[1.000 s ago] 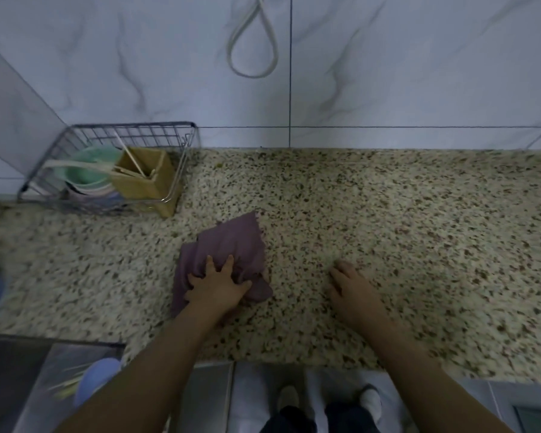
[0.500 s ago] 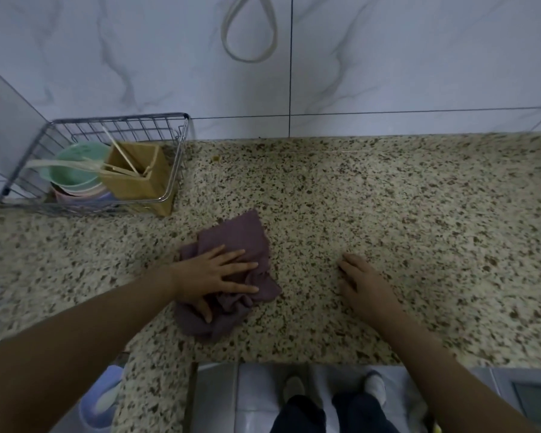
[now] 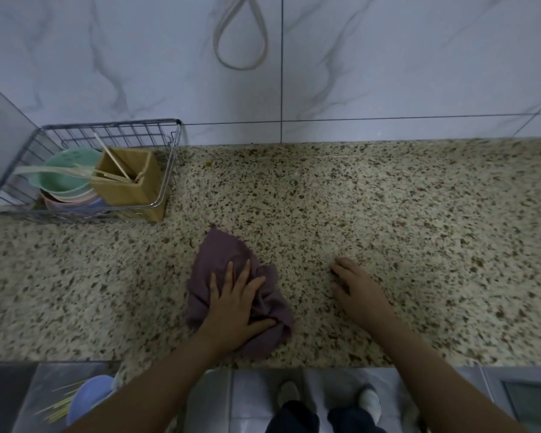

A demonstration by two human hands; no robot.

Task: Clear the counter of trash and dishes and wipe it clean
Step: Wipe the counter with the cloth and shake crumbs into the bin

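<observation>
A crumpled purple cloth [image 3: 222,257] lies on the speckled stone counter [image 3: 388,220], near its front edge. My left hand [image 3: 235,303] presses flat on the cloth's near half, fingers spread and pointing away from me. My right hand [image 3: 358,290] rests palm down on the bare counter to the right of the cloth, fingers relaxed, holding nothing. A small brown crumb [image 3: 208,164] sits on the counter close to the back wall.
A wire basket [image 3: 169,170] at the back left holds stacked pastel bowls [image 3: 64,182] and a wooden utensil box [image 3: 128,179] with chopsticks. A cord loop [image 3: 241,35] hangs on the tiled wall. Below the counter's left front is a lilac bin [image 3: 89,398].
My left hand has swept the cloth in an arc: fingers pointed right half a second ago and now point away from me. The cloth has bunched toward the front edge. My right hand barely moved.
</observation>
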